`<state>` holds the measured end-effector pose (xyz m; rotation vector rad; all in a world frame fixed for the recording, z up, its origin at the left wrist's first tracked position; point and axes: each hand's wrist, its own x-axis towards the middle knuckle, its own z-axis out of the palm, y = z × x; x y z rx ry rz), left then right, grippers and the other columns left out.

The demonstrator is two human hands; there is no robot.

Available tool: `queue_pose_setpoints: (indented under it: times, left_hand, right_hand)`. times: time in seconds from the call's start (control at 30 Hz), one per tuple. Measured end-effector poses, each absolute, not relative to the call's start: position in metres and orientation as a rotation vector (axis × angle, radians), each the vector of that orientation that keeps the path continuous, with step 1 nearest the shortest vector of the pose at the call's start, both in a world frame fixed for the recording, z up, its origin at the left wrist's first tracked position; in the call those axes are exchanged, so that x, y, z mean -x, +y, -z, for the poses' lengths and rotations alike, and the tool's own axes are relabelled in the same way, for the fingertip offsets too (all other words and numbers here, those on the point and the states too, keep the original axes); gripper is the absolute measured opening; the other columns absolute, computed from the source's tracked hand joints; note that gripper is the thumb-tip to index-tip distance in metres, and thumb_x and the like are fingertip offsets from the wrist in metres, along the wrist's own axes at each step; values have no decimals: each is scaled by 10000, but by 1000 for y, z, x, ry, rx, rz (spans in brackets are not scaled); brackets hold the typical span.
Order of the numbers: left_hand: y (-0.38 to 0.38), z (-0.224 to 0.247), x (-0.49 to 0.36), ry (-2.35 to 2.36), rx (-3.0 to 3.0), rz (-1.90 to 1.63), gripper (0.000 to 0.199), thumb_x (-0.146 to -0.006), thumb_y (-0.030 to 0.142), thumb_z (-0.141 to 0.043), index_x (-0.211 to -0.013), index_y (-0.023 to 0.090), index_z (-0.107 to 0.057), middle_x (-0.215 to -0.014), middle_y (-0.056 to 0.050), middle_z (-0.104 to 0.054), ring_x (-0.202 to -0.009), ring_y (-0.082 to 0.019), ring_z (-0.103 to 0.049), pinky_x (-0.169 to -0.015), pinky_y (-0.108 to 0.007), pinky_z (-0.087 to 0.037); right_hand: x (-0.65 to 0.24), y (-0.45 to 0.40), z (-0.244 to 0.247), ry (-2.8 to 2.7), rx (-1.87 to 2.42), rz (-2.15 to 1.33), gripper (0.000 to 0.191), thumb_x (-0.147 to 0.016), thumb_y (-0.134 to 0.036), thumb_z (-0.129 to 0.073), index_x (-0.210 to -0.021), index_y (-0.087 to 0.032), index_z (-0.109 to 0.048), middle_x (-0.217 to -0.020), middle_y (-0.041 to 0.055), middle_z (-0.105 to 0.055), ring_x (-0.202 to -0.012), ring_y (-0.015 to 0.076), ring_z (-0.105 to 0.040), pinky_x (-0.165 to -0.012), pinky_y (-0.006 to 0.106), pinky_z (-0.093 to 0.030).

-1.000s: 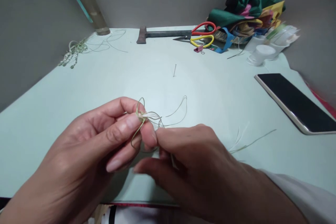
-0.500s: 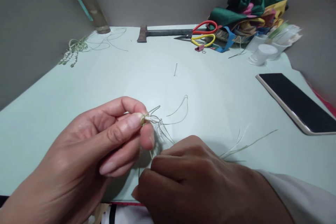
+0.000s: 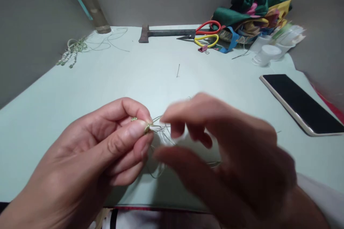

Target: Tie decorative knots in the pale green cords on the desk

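Between the thumb and fingers of my left hand a small knotted green-and-white cord is pinched. Loose thin threads fan out from its end to the right. My right hand is blurred by motion, its thumb and fingers spread apart around those threads. Nothing shows clearly between its fingertips. A needle or pin stands on the pale green tabletop beyond my hands. At the far left lie finished-looking braided cords in green and white, with loose threads trailing off.
A hammer and red-and-yellow-handled scissors lie at the back, near a pink binder clip. Coloured cloth is heaped back right beside clear plastic cups. A phone lies right; a bottle stands back left.
My right hand was closed low beside the threads; it has risen and its fingers have spread apart. My left hand keeps its pinch on the cord, with little shift.
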<state>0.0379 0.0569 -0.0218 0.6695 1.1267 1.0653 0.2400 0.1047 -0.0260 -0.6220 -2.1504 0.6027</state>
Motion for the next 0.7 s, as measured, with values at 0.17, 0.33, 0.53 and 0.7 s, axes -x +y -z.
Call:
queue_pose_setpoints:
  times: [0.17, 0.33, 0.53, 0.7]
  left_hand:
    - [66, 23, -37, 1132, -644, -1133, 348, -850, 534, -886, -1007, 261, -738, -599, 41, -472, -513, -138, -475, -401, -197, -420]
    - [70, 22, -34, 1131, -666, -1127, 420, -825, 575, -886, -1078, 274, -737, -612, 14, -538, -591, -200, -598, -436, -242, -473]
    - [63, 24, -35, 1148, -727, -1065, 261, -832, 460, -944, -928, 278, -783, -607, 28, -545, -520, -109, -526, -429, -160, -445]
    - [58, 22, -31, 1243, -811, -1064, 254, -809, 449, -974, -880, 266, -811, -559, 62, -429, -452, -28, -382, -390, -55, -336]
  right_hand:
    - [-234, 122, 30, -2035, 699, -653, 80, -1072, -248, -692, -1055, -171, -680, -1004, -6, -700, -838, 121, -636, -815, 256, -571]
    - [-230, 123, 31, -2096, 650, -715, 200, -1085, -101, -604, -901, -164, -651, -863, -39, -653, -869, 96, -641, -831, 223, -536]
    - [-231, 118, 26, -2051, 725, -818, 148, -1079, -185, -615, -936, -201, -650, -896, -24, -707, -834, 126, -683, -744, 281, -552]
    - [-224, 118, 26, -1893, 811, -975, 134, -1071, -193, -534, -951, -240, -570, -840, -39, -674, -690, 99, -635, -582, 257, -510]
